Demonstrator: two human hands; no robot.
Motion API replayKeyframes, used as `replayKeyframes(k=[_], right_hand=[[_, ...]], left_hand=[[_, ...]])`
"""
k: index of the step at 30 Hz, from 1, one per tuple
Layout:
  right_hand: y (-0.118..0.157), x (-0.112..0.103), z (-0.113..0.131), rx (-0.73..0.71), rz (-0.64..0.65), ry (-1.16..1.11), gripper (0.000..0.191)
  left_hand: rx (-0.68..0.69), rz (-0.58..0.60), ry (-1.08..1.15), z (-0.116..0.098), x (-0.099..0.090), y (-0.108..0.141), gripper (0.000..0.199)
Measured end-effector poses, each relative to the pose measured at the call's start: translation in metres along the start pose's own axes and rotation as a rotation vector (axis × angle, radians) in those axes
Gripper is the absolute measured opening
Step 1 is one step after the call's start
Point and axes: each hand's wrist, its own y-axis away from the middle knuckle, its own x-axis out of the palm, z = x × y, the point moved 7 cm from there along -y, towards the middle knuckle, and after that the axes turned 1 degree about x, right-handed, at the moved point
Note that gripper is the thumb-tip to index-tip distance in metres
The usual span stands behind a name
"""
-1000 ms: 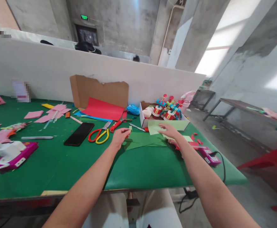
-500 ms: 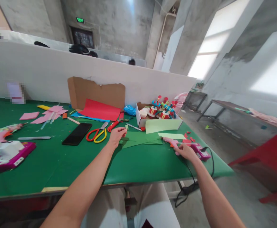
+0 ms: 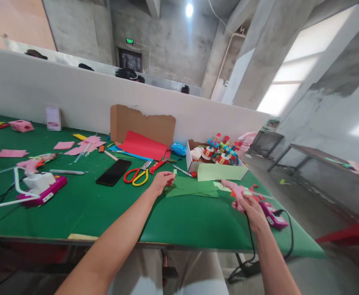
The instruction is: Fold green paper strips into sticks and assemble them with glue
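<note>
Change: right hand [image 3: 254, 211] now has the pink glue gun [image 3: 235, 188] in its grip, so both hands are occupied. On the green bench [image 3: 111, 221], open box [image 3: 192, 166] sits beyond and between the two sets of fingers. Dark green sheets [image 3: 194, 188] lie just right of the left fingers. Glue gun: right fingers clamped around the handle, nozzle pointing left. Small pale-green piece [image 3: 175, 171]: at left hand [image 3: 162, 182] fingertips, which look pinched together on it; too small to be certain.
</note>
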Motion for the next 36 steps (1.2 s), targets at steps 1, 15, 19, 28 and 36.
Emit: replayKeyframes(k=[1,15,19,28,36], right_hand=[[0.004,0.010,0.000,0.046,0.048,-0.049,0.039],[0.042,0.147,0.011,-0.209,0.378,0.175,0.045],[0.044,0.159,0.009,-0.273,0.391,0.292,0.038],[0.056,0.174,0.018,-0.587,0.400,0.632,0.034],[0.058,0.179,0.016,-0.712,0.365,0.712,0.040]], left_hand=[[-0.008,0.006,0.002,0.001,0.001,0.000,0.035],[-0.127,0.025,0.027,0.012,0.005,0.001,0.023],[-0.147,0.043,0.034,0.013,0.005,0.002,0.020],[-0.164,0.072,0.031,0.013,0.006,0.002,0.020],[-0.169,0.090,0.030,0.012,0.006,0.003,0.018]])
